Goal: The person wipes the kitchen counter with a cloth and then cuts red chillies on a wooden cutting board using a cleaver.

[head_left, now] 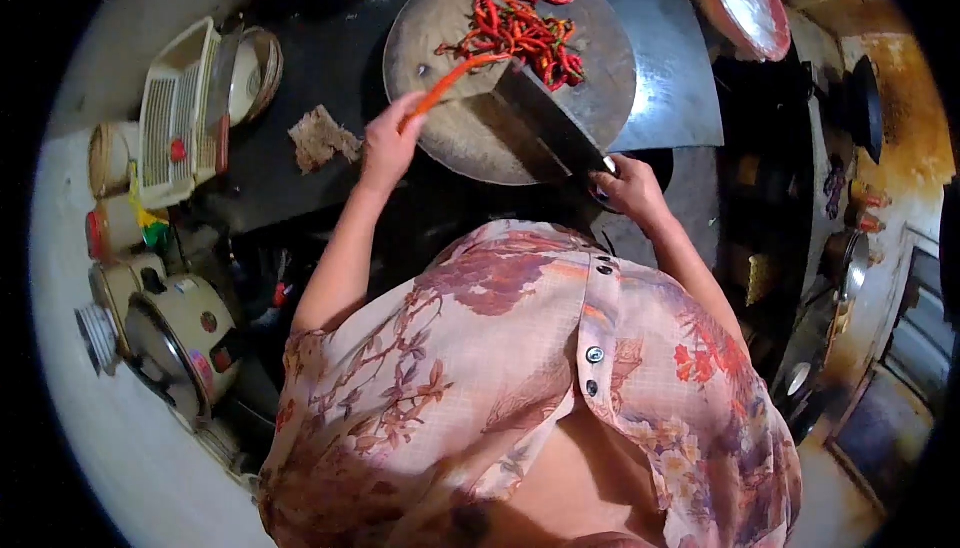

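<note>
My left hand (390, 143) is closed on one end of a long orange-red chili pepper (447, 86), which slants up and right over the chopping board. In my right hand (632, 186) is the handle of a broad dark cleaver (548, 120). The blade is tilted over the near right part of the round wooden chopping board (425, 33), and its upper corner is close to the pepper's far end. Whether the two touch I cannot tell. A heap of red chili peppers (520, 33) lies on the far half of the board.
A crumpled brown cloth-like piece (322, 138) lies left of the board on the dark counter (665, 58). A cream dish rack (178, 113) stands further left, above a rice cooker (170, 343). A red-rimmed basin (745, 3) sits at the far right.
</note>
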Demonstrator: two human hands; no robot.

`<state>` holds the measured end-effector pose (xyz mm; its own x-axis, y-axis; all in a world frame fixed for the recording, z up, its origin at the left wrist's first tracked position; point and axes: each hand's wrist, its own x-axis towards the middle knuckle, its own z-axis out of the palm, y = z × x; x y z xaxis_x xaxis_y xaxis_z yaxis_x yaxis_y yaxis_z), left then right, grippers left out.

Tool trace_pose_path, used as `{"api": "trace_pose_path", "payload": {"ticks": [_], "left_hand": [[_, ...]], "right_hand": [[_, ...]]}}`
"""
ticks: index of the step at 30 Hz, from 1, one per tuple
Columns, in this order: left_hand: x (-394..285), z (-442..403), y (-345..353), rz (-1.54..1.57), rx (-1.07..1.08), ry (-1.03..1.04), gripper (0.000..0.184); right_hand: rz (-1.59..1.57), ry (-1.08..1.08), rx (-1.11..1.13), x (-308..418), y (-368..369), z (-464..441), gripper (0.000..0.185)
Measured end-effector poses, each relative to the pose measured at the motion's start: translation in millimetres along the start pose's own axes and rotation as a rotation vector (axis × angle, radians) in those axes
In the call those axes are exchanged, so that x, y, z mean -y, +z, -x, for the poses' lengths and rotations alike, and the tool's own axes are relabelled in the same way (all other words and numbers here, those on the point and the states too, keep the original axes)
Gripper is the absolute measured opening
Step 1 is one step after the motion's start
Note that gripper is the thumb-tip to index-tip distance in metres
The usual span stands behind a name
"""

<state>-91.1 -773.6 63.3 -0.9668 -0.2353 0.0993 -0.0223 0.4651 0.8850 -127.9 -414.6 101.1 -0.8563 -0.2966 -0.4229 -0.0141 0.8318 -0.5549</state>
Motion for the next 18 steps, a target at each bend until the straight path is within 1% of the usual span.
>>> {"api": "trace_pose_path", "payload": {"ticks": [1, 2, 4, 5, 8, 9, 12, 15, 17, 18], "left_hand": [[9, 15, 4, 0.0, 0.063, -0.105, 0.027], [16, 28, 13, -0.013, 0.025, 0.027, 0.027], [20, 38, 24, -0.175, 0.034, 0.214, 0.024], [21, 42, 31, -0.213, 0.058, 0.222, 0.019], [20, 43, 41, -0.309, -0.036, 0.379, 0.016], [21, 43, 42, -0.296, -0.05, 0.371, 0.017], [23, 46, 39, -0.306, -0.045, 0.385, 0.019], [22, 48, 33, -0.34, -0.013, 0.377, 0.019], [18, 50, 32, -0.335, -0.023, 0.393, 0.019], [18, 49, 31, -0.338, -0.03, 0.404, 0.018]], "right_hand": [[-0.02, 0.05, 0.002, 2, -1, 0, 0.037], [-0.037, 0.104, 0.006, 4, -2, 2, 0.036], [0.023, 0.066, -0.052, 11, -1, 8, 0.033], [0.054, 0.046, -0.082, 16, -1, 12, 0.032], [0.136, 0.025, -0.095, 35, -13, 21, 0.03], [0.095, -0.035, -0.132, 44, -14, 24, 0.03], [0.354, -0.012, -0.065, 30, 2, 9, 0.03], [0.279, -0.041, -0.069, 36, -5, 5, 0.028], [0.189, -0.036, -0.051, 56, -13, 15, 0.027], [0.196, -0.031, -0.055, 52, -9, 14, 0.027]]}}
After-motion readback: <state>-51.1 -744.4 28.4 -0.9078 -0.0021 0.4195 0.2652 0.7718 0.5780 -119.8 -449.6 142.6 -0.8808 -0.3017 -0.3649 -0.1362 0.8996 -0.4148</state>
